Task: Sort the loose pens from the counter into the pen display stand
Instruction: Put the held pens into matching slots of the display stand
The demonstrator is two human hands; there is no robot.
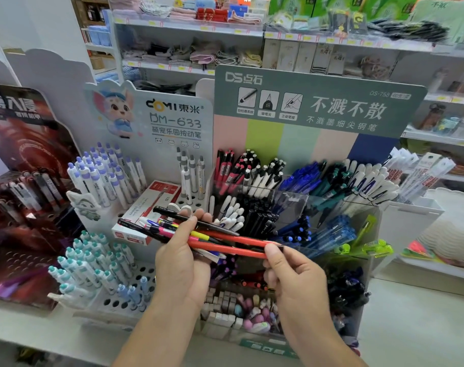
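Observation:
My left hand [180, 258] grips a bundle of loose pens [172, 229]: black, pink, yellow and blue ones, fanned out to the left. My right hand [291, 271] pinches the right end of a red pen [233, 250] that still lies in the bundle. Both hands hover in front of the clear tiered pen display stand [294, 200], whose compartments hold red, white, black, blue and green pens. Erasers fill its lowest front compartment [239, 311].
A white perforated stand [135, 295] with teal and purple pens stands to the left, with a red pen box [151, 207] lying on it. A dark red display [21, 181] is at the far left. White counter [411, 327] lies to the right; store shelves stand behind.

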